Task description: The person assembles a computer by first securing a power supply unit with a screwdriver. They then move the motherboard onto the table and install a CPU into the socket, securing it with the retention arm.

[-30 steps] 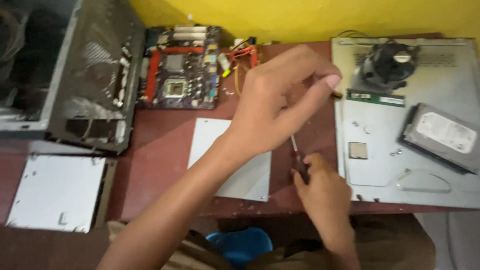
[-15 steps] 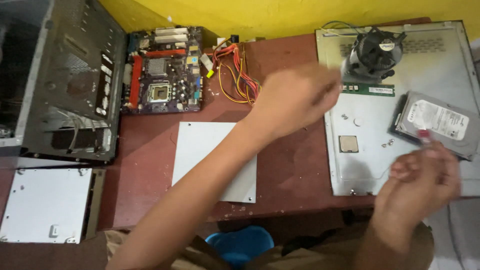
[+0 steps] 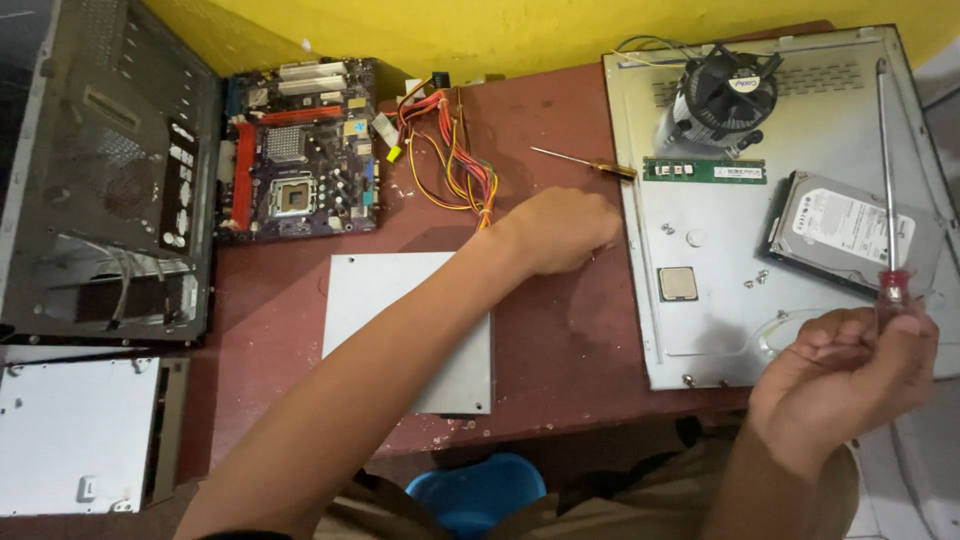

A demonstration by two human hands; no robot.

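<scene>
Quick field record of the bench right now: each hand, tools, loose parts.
left hand: knuckles down on the red-brown table, nothing visibly held
right hand: grips the long screwdriver by its red handle, shaft pointing away
small screwdriver: lies on the table, beyond the left hand
metal panel: carries cooler fan, memory stick, hard drive, processor chip
motherboard: far left, beside open case

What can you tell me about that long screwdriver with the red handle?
The long screwdriver has a thin, straight grey metal shaft and a translucent red handle. The right hand grips the handle at the lower right, fingers curled around it, so only the handle's top shows. It is held nearly upright in the picture, tip pointing away, and its shaft crosses over the hard drive and the grey metal panel.
</scene>
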